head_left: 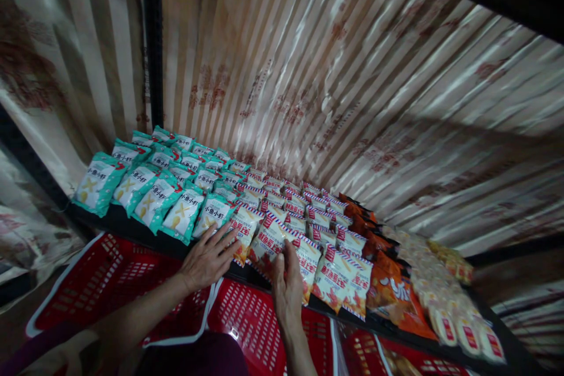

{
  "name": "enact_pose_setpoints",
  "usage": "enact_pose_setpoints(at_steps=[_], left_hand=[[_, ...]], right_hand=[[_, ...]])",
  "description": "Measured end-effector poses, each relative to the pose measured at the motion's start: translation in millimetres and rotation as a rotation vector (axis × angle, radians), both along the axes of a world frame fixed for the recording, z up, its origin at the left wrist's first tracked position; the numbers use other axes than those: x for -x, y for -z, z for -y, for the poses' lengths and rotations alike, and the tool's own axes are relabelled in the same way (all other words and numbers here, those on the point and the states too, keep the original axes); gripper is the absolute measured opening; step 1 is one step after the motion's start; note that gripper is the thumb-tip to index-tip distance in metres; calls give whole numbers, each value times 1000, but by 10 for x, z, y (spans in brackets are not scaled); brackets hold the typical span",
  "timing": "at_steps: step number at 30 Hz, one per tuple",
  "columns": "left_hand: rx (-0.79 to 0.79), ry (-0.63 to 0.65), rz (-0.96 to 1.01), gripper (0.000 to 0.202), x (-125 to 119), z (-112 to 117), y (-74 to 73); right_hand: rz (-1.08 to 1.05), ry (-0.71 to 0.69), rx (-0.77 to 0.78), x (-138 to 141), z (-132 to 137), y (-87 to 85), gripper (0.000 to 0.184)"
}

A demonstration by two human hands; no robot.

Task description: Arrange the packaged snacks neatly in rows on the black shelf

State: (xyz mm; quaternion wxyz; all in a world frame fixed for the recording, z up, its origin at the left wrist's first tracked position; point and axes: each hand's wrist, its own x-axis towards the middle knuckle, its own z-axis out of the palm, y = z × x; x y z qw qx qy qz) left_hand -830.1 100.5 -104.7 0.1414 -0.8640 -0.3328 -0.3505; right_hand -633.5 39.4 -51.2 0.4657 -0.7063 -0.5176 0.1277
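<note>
Rows of snack bags stand on a dark shelf (145, 234). My left hand (211, 257) lies with fingers stretched out at the front edge, its fingertips over the seam between a teal-and-white snack bag (214, 211) and a red-and-white snack bag (245, 226). My right hand (287, 288) points upward, thumb and forefinger a little apart, against the front of another red-and-white snack bag (268, 242). Neither hand has a bag wrapped in its fingers. Part of the front bags is hidden behind my hands.
Red baskets (247, 320) with white rims stand below the shelf, close to my forearms. Orange snack bags (392, 288) and pale small packs (445, 305) fill the shelf's right part. Striped sheeting (282, 70) hangs behind, beside a dark post (152, 41).
</note>
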Motion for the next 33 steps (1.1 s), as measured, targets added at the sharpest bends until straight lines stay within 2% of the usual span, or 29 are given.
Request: enact_pose_setpoints(at_steps=[10,16,20,26,30,33], left_hand=[[-11,17,19,38,-53,26,-9],[-40,139,-14,38,-342,134,-25],[-12,158,-44,36,-512,157,-44],[6,160,-43,41,-545,153,-49],[19,155,-44,43,-543,161,-61],[21,153,-52,44,-548,164,-64]], right_hand=[[-31,-22,43,-53,-16,22,74],[-38,-21,34,-109,-13,55,73],[-24,-44,36,-180,5,52,71],[185,15,20,-373,-41,-153,64],[414,116,-15,-544,-253,-334,67],[498,103,17,-656,-463,-426,69]])
